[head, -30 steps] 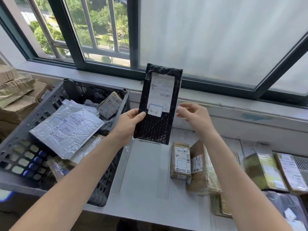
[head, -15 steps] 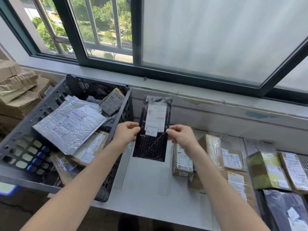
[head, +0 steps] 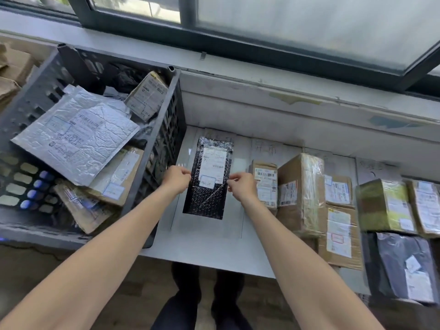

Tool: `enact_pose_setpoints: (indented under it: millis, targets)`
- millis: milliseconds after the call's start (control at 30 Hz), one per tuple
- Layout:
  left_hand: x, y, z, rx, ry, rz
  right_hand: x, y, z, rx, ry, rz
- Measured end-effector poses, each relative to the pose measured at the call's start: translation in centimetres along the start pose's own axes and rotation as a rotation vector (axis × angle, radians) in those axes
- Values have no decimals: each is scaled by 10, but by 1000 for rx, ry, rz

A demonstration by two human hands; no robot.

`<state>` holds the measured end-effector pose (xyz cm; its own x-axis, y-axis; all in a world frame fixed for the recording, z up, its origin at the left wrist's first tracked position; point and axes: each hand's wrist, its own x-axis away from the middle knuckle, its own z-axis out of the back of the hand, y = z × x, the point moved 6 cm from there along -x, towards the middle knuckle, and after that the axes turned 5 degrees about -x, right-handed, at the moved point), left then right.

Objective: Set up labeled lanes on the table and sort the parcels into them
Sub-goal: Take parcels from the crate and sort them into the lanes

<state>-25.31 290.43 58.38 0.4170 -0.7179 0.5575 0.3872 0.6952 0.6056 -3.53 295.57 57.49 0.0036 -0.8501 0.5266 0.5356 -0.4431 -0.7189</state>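
Observation:
A black bubble-wrap parcel (head: 207,186) with a white shipping label lies flat in the leftmost lane of the white table (head: 209,248). My left hand (head: 177,178) pinches its left edge and my right hand (head: 241,186) pinches its right edge, both at mid-length. Handwritten lane labels (head: 266,148) run along the far edge of the table. Brown cardboard parcels (head: 301,194) fill the lane to the right. More boxes (head: 384,206) and a dark bag parcel (head: 404,265) lie further right.
A dark plastic crate (head: 166,144) at the left holds a silver bubble mailer (head: 76,134) and several other parcels. Brown boxes (head: 12,72) are stacked beyond it at far left. A window sill and wall rise just behind the table. My legs show below the table's near edge.
The black parcel came down from upright in front of the window to flat on the leftmost lane. My right hand closed onto its right edge. The camera tilted downward.

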Motion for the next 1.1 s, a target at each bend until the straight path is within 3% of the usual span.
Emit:
enact_pose_setpoints:
  millis: [300,500,733,900,1000,1100]
  targets:
    - [-3,-8,-24,-248,-71,51,-20,32,-25,64,-45,-133]
    - [-4,-13,-28,-461,-22,60,-23,39,-42,77,-106,-192]
    - [0,-4,-23,-535,1,59,-19,41,-44,90,-161,-220]
    - [20,49,4,-542,115,-157,-17,3,-18,86,-45,-63]
    - [49,104,45,-338,218,-405,-12,-54,-6,71,71,124]
    - [72,132,122,-116,431,-575,7,-131,-5,-23,187,398]
